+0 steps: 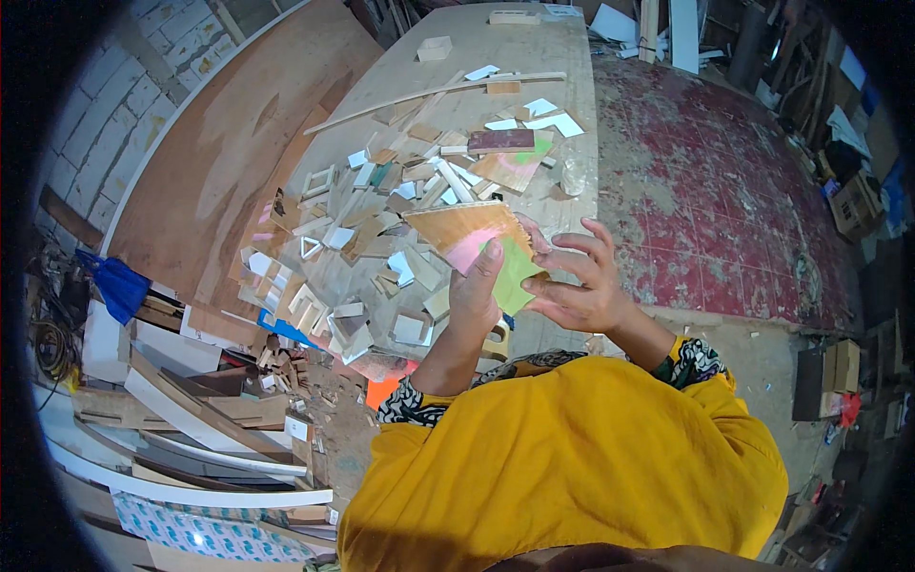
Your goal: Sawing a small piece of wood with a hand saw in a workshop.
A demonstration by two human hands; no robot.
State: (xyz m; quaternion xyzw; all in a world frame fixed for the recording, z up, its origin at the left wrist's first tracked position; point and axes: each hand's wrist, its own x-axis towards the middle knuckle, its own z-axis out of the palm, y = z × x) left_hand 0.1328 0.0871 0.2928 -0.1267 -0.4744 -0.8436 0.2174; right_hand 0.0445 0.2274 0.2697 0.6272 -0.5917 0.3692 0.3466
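My left hand (477,296) grips a flat wooden piece (449,223) with pink and green painted patches, its thumb lying on the pink and green face. My right hand (581,281) is at the piece's jagged right edge, fingers bent and a little apart, thumb and fingertips touching that edge. The piece is held tilted over a table (381,57) strewn with small wood offcuts. Behind it lie a similarly painted piece (505,172) and a dark red block (500,141).
A large plywood sheet (191,191) leans at the left beside a block wall (133,95). Board offcuts (200,410) and a blue cloth (114,286) are at lower left. A stained red tiled surface (715,191) is at the right, with cardboard boxes (843,367) beyond the table.
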